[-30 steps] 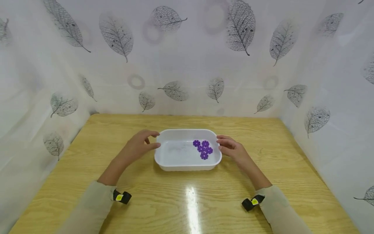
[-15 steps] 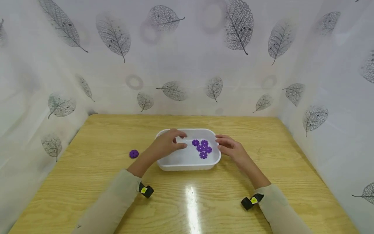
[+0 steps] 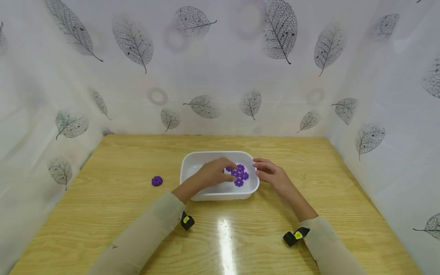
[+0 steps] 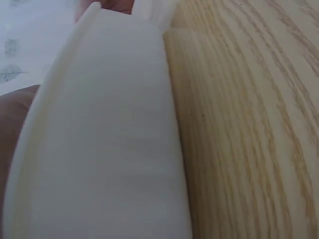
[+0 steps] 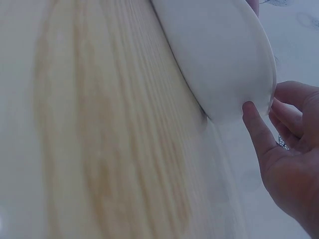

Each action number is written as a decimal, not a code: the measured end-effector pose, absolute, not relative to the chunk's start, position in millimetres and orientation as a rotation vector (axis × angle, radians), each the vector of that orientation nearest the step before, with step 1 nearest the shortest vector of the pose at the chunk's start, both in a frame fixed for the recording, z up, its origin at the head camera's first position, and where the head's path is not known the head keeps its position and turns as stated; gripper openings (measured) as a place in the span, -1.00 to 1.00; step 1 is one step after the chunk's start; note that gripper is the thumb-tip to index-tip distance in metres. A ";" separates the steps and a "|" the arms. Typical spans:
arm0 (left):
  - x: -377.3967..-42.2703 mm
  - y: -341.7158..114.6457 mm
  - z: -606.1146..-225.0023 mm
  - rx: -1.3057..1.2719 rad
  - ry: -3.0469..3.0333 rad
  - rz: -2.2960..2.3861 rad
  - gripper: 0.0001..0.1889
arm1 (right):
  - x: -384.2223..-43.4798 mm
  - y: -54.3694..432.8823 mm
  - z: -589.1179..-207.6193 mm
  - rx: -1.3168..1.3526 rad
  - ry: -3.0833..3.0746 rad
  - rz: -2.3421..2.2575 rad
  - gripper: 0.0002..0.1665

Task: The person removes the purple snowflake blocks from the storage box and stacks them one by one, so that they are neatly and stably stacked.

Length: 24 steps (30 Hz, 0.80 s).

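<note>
A white oblong plastic tray sits mid-table with several purple flower-shaped notched discs in its right part. My left hand reaches in over the front left of the tray. Its thumb and forefinger are spread apart right at the discs, overlapping some of them. Against the tray's right end, my right hand lays its fingertips at the rim. The right wrist view shows that thumb extended against the outer wall. In the left wrist view the tray's wall hides most of the left hand.
A purple disc lies on the wooden table left of the tray. White curtains printed with grey leaves enclose the back and both sides. Both wrists wear small black cameras.
My left hand has moved right, from the tray's left end to over the discs inside. A purple disc on the table at left has come into sight. The right hand stays put.
</note>
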<state>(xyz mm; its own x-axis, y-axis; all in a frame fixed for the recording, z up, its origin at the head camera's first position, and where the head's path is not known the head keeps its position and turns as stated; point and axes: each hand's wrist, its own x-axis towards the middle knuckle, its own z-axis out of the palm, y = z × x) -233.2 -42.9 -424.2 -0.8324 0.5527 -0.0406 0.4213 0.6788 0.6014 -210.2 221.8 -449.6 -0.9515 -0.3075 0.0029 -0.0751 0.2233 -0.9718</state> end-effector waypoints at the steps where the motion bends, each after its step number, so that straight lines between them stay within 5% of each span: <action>1: -233.4 -40.5 -425.3 0.802 2.670 0.862 -0.58 | -210.2 221.6 -449.7 -0.366 2.298 -1.814 -0.51; 24: -242.0 -25.7 -452.9 0.893 2.701 0.561 -0.63 | -211.4 223.1 -452.3 -0.397 2.297 -1.827 -0.48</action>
